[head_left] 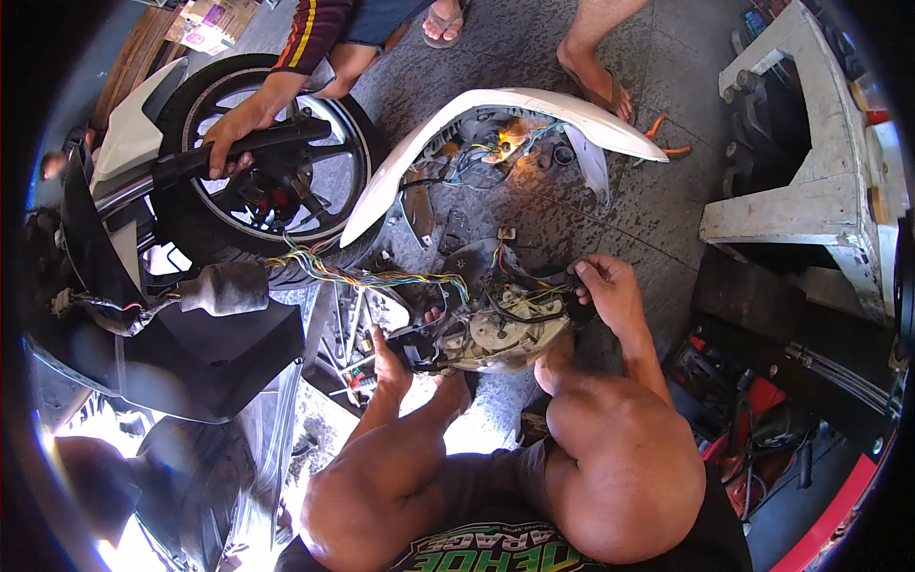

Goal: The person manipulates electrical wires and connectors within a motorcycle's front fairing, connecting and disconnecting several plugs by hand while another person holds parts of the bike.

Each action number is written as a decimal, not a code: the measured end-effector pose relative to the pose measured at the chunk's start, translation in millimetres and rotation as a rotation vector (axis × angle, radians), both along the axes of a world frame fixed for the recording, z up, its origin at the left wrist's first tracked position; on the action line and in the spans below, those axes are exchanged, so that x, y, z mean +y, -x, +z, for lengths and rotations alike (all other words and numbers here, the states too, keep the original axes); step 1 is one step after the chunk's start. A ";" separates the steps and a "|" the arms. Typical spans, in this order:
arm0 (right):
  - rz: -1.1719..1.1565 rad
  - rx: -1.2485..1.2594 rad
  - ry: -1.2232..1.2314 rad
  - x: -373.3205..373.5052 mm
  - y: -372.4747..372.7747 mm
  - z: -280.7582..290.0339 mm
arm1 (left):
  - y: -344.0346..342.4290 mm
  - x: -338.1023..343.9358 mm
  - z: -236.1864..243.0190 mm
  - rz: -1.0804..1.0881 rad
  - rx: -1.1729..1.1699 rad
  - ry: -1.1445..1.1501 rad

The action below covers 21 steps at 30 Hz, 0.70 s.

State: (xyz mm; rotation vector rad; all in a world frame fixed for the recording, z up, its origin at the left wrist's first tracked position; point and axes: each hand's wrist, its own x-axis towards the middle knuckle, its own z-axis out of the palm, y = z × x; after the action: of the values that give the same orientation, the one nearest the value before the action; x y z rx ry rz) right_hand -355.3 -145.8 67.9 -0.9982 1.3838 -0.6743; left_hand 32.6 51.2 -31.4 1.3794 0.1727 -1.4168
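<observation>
The instrument-cluster housing (496, 334), wires spilling from its back, sits on the concrete floor (658, 219) just below centre, with the left hand (391, 357) clamped on its edge at nine o'clock and the right hand (605, 291) pinching its black wires at two o'clock. A coloured wire bundle (362, 276) runs off toward ten o'clock. At eleven o'clock another person's hand (233, 129) grips a black bar over the front wheel (272, 157), and a white fairing (496, 119) lies at twelve.

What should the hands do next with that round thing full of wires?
Probably steady it and ease one wire free. The left hand grips the edge of the round wired unit, the right hand pinches its black wires, and the coloured wire bundle remains attached.
</observation>
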 end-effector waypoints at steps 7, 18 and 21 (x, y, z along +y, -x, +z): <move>-0.031 -0.026 -0.027 2.8 2.4 -2.3 | -0.1 5.9 -24.8 0.083 -0.109 0.024; -0.058 -0.092 0.011 5.5 5.5 -10.3 | 5.2 5.0 -12.7 0.039 -0.251 -0.052; -0.115 -0.105 0.069 5.0 5.0 -7.7 | 19.2 -6.5 1.3 0.093 -0.308 -0.136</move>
State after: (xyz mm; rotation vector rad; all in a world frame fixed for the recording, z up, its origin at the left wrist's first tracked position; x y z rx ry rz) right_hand -360.3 -140.8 60.2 -0.9297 1.3408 -0.8533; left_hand 13.4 44.7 -30.1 1.6612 0.1321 -1.1164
